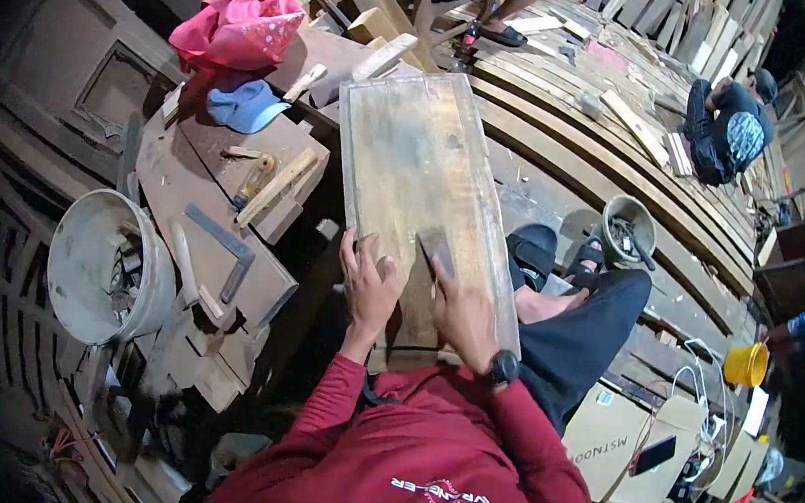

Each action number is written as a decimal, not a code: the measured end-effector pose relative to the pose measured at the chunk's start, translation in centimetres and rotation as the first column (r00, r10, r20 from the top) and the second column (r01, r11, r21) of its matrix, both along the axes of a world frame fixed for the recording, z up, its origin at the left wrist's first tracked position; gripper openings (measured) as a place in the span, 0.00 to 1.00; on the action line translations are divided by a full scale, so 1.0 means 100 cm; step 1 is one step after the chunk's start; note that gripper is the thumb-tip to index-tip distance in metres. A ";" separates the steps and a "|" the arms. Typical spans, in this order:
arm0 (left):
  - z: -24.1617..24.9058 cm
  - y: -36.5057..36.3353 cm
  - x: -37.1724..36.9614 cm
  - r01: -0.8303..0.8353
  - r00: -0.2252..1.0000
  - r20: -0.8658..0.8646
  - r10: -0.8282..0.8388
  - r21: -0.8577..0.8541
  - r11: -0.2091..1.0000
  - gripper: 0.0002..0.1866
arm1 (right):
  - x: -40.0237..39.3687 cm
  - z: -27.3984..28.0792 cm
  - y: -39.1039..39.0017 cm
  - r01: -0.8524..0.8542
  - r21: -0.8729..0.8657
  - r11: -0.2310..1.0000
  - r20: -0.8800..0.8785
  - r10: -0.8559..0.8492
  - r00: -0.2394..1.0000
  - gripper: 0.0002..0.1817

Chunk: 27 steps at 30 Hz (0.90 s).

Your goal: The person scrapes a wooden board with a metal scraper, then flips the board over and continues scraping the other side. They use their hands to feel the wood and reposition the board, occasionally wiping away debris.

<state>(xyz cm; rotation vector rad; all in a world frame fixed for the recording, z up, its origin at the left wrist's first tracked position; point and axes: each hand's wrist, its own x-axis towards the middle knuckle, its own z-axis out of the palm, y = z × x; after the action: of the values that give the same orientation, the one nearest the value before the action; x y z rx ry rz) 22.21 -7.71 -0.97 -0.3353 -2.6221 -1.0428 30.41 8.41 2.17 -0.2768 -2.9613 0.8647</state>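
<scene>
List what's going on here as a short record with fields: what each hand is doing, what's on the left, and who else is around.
Left hand: left hand flat on the wooden board
Right hand: right hand presses a small flat scraper to the board
Wrist: black watch
Left of board: white bucket, metal square, blue cap, pink cloth
Others: a person crouching at upper right

Long pale wooden board (425, 194): matt, worn, stained grain. Left of it, round grey plastic bucket (104, 265), dull and scuffed; beyond its far left corner, crumpled pink cloth (239, 27), soft and matt.
</scene>
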 end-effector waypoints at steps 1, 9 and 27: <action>0.005 0.002 0.001 -0.008 1.000 0.018 0.008 0.004 1.000 0.24 | 0.023 0.003 -0.003 -0.024 -0.001 1.000 0.065 0.024 0.998 0.35; -0.011 -0.002 -0.003 -0.005 0.999 -0.046 0.007 0.043 0.999 0.20 | -0.050 -0.016 -0.007 -0.032 0.027 0.999 -0.039 0.033 0.999 0.42; -0.001 -0.004 -0.002 -0.004 1.000 -0.020 0.005 0.081 0.997 0.17 | -0.038 0.006 -0.011 -0.057 0.090 0.994 -0.032 0.060 0.998 0.35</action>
<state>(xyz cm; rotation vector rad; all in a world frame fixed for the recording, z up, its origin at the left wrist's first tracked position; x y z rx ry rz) 22.02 -8.06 -1.03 -0.3199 -2.5532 -1.1341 26.56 7.29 2.79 -0.1701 -2.9797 0.7323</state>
